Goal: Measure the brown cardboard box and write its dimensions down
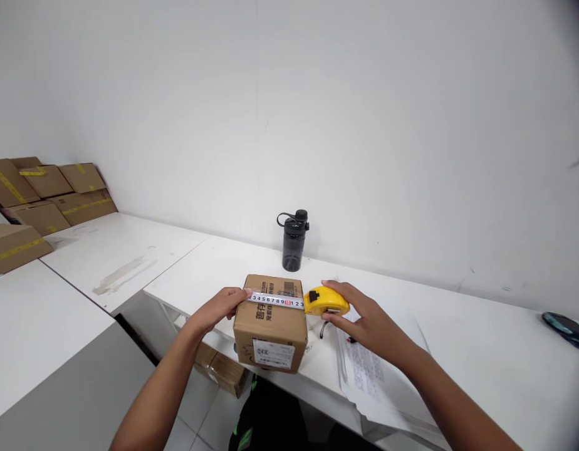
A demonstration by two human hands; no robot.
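A brown cardboard box (271, 324) with dark printing on top and a white label (273, 354) on its front face sits at the near edge of the white table. Across its top lies the pulled-out blade (275, 301) of a tape measure, numbers facing up. My left hand (228, 302) pinches the blade's end at the box's left top edge. The yellow tape measure case (326, 301) is at the right edge of the box, gripped by my right hand (358, 313) with thumb below and fingers above.
Behind the box stands a dark water bottle (294, 241) by the wall. Papers (376, 369) lie right of the box, and a dark phone-like object (568, 329) lies far right. Taped cardboard boxes (47, 181) are stacked at far left. Another carton (226, 371) is below the table edge.
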